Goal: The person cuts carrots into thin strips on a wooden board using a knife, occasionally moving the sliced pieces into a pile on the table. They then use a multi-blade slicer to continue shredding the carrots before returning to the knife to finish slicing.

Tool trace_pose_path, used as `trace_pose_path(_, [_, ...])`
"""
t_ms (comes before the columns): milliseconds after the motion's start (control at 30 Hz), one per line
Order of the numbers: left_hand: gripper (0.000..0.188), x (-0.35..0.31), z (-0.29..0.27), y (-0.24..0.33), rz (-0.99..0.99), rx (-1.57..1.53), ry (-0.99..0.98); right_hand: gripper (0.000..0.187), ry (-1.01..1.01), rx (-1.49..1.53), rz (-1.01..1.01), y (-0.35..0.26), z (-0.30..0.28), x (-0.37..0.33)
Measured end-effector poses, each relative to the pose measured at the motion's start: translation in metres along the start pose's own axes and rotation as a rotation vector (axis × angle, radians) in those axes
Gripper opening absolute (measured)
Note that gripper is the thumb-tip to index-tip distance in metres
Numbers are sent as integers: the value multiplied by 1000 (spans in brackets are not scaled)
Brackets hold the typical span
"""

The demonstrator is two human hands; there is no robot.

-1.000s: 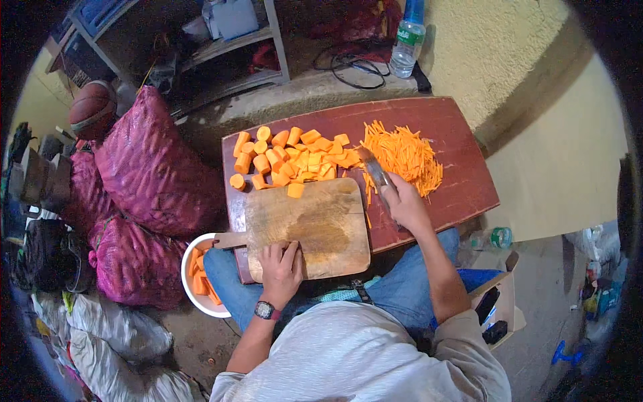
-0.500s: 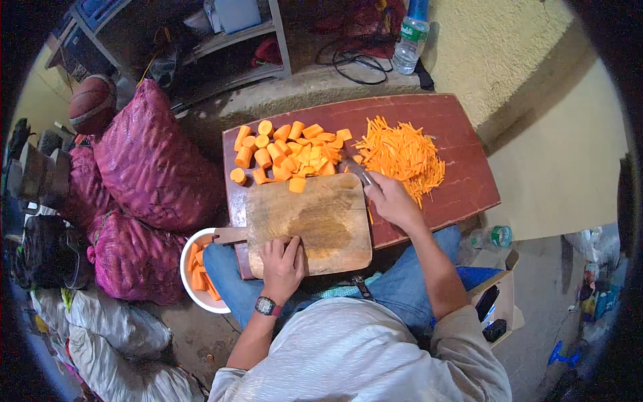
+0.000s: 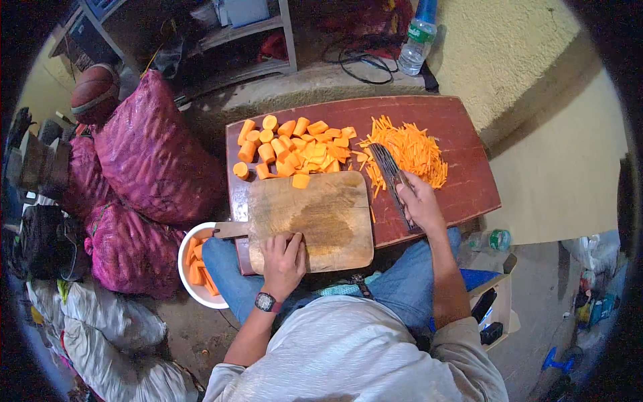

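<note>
My left hand (image 3: pixel 283 258) lies on the near left part of a wooden cutting board (image 3: pixel 328 214), its fingers stretched over the wood. My right hand (image 3: pixel 420 204) grips a knife (image 3: pixel 386 164) by its dark handle; the blade points away and to the left, above the table just right of the board. Carrot chunks (image 3: pixel 266 151) and flat carrot slices (image 3: pixel 318 155) lie behind the board. Close to the blade is a heap of thin carrot strips (image 3: pixel 418 154). The board's bare face shows a darker, damp-looking patch.
The board rests on a low red table (image 3: pixel 462 181). To the left, a white bowl (image 3: pixel 213 299) holds carrot pieces. Purple mesh sacks (image 3: pixel 154 147) and a basketball (image 3: pixel 95 94) stand farther left. A water bottle (image 3: pixel 415 50) is on the back ledge, and an open box (image 3: pixel 499 315) sits at right.
My right hand has moved right and slightly nearer, carrying the knife off the slices to beside the strip heap. The left hand stays on the board.
</note>
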State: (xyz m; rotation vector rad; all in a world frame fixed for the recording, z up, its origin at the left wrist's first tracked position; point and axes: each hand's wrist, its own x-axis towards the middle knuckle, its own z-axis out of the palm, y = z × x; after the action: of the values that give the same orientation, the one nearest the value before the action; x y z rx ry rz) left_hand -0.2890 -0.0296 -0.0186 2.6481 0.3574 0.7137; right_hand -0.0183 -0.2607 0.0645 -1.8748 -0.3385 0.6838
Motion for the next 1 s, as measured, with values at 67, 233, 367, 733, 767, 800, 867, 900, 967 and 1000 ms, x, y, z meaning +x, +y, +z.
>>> trace_pose_path(67, [28,1,0,1,11,-6,3,33,21,-9,-6,7,3,3])
trace_pose_path(233, [28,1,1,-1,11,-5,7,35,-49,-322,-321,16,22,20])
trace_pose_path(367, [29,-2,5,-2,9,14,1,37,59,-305,-321,9,19,16])
trace_pose_path(733, [29,0,1,-1,19,-1,-2,34,38,-345,-267,25,2,-1])
trace_pose_path(767, [29,0,1,0,21,-1,-2,34,82,-308,-353,34,-1,2])
trace_pose_path(800, [29,-1,1,-1,19,6,-1,34,82,-305,-353,29,0,2])
trace_pose_path(867, [29,-2,1,-3,20,12,-1,34,-58,-260,-188,11,3,2])
trace_pose_path(900, [29,-2,2,-2,9,9,-8,34,-53,-257,-185,11,4,4])
trace_pose_path(967, [28,-1,3,-1,5,4,-19,36,-149,-227,-213,17,5,12])
trace_pose_path(1000, [27,0,1,1,-5,5,-18,36,-149,-223,-209,20,2,19])
